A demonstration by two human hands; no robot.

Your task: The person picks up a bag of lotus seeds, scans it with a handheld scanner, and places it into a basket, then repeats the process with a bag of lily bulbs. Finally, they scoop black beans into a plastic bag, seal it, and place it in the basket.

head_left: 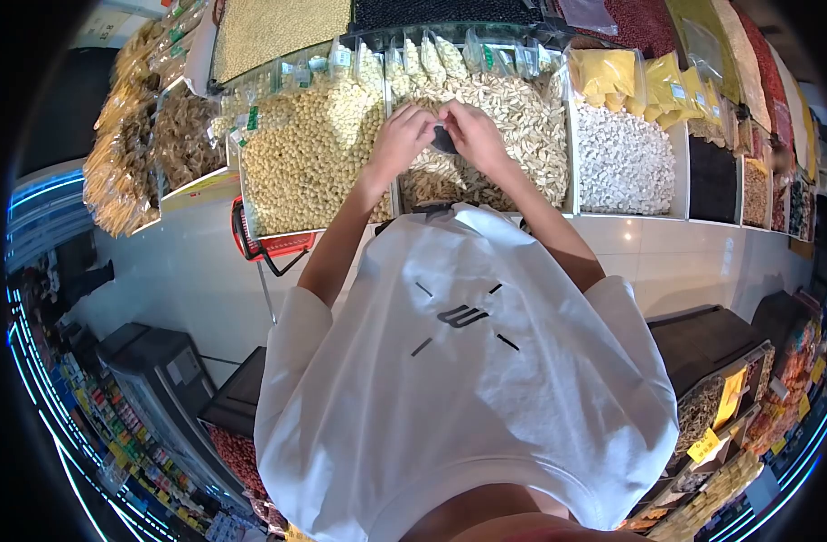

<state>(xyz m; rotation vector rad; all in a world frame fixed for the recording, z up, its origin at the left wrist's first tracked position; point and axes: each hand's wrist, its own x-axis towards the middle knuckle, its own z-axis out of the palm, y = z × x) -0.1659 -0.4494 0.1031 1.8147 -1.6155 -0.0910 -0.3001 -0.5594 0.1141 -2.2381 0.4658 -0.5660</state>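
Observation:
My left hand (403, 143) and my right hand (475, 135) are close together over a bin of pale, flat dried pieces (522, 113). The fingers of both hands are bent and pinched towards each other. A small dark, rounded patch (443, 140) shows between them; I cannot make out what it is or what the fingertips hold. Left of my hands lies a bin of round cream-coloured seeds (310, 163). Several filled clear packets (432, 61) stand along the back of the bin under my hands.
White chunks fill a bin (626, 163) on the right, with yellow packets (605, 74) behind it. Bundled dried goods (125, 135) are at far left. A red shopping basket (274, 244) is below the left bin's front edge. Dark-topped display stands (702, 339) are behind me.

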